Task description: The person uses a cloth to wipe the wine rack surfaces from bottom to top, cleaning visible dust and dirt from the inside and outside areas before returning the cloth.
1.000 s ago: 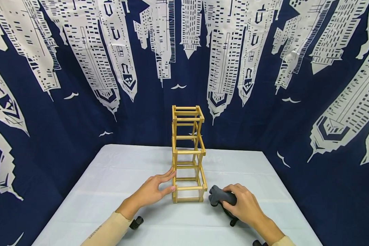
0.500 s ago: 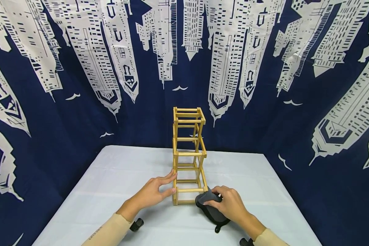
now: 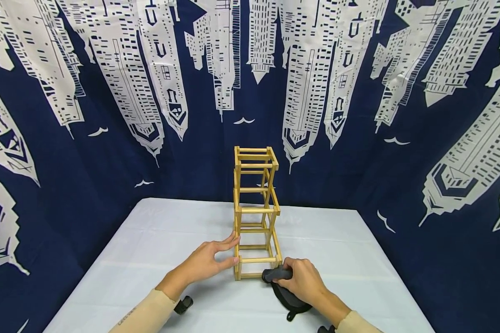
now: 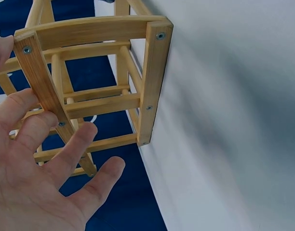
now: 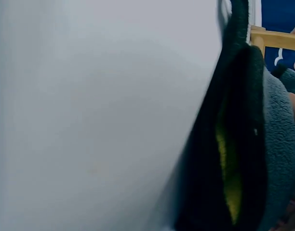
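Observation:
A tall wooden rack (image 3: 256,211) with stacked open tiers stands mid-table. My left hand (image 3: 206,261) rests on its left side with the fingers mostly straight; in the left wrist view, that hand's fingertips (image 4: 44,120) lie against a slanting wooden upright. At the rack's lower right front corner, my right hand (image 3: 304,280) grips a grey fleecy cloth mitt (image 3: 290,298) with dark trim and a small loop. The right wrist view shows the mitt's fleece (image 5: 281,144) and a yellow lining (image 5: 229,168) inside its opening. Its far end is partly hidden by my right fingers.
A white cloth covers the table (image 3: 158,231). Behind it hangs a navy curtain (image 3: 200,171) printed with white buildings. A small black object (image 3: 184,305) shows by my left forearm, and another dark object (image 3: 326,329) by my right wrist.
My right hand has moved left and slightly down with the mitt, bringing it against the rack's front corner. The left hand has stayed on the rack.

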Demonstrator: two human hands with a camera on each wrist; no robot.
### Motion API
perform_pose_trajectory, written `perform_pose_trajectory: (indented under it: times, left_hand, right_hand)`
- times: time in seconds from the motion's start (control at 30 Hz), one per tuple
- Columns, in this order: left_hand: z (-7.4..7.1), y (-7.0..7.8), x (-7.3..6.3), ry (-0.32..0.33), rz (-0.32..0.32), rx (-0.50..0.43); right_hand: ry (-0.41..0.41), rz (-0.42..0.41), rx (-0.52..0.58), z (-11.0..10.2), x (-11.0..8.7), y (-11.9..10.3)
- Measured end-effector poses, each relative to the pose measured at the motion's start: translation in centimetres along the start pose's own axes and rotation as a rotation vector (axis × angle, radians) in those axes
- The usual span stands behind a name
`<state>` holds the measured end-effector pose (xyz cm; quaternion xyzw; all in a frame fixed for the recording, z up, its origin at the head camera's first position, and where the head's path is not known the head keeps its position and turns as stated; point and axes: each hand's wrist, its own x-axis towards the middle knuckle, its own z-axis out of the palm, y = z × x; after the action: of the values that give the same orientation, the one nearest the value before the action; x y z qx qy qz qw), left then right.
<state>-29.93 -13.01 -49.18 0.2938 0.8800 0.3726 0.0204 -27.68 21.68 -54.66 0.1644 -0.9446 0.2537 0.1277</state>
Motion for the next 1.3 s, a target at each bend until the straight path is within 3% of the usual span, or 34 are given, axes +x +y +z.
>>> perform_pose_trajectory:
  times: [0.2, 0.4, 0.57, 0.67, 0.87, 1.13, 1.3]
  left_hand:
    - [0.0, 0.1, -0.1, 0.011, -0.008, 0.009]
    - [0.3, 0.2, -0.1, 0.015, -0.006, -0.008]
    - [0.4, 0.2, 0.0, 0.024, 0.004, -0.004]
    - [0.3, 0.2, 0.1, 0.023, 0.002, -0.001]
    - [0.2, 0.0, 0.4, 0.016, 0.017, 0.008]
    - [0.3, -0.6, 0.5, 0.044, 0.033, 0.002]
    - [0.4, -0.5, 0.7, 0.068, 0.018, -0.011]
  right_hand:
    - [0.198, -0.074, 0.083, -0.5, -1.5, 0.2]
    - [0.365, -0.268, 0.009, -2.9, -2.5, 1.1]
    - [0.456, -0.403, -0.023, -5.7, -1.9, 0.7]
    - [0.428, -0.440, -0.092, -6.8, -1.1, -0.3]
    - [0.226, -0.443, -0.235, -6.9, 0.2, -2.5]
    - [0.252, -0.599, -0.421, -5.7, 1.2, -4.3]
    - [0.203, -0.620, -0.388, -4.3, 2.3, -6.8]
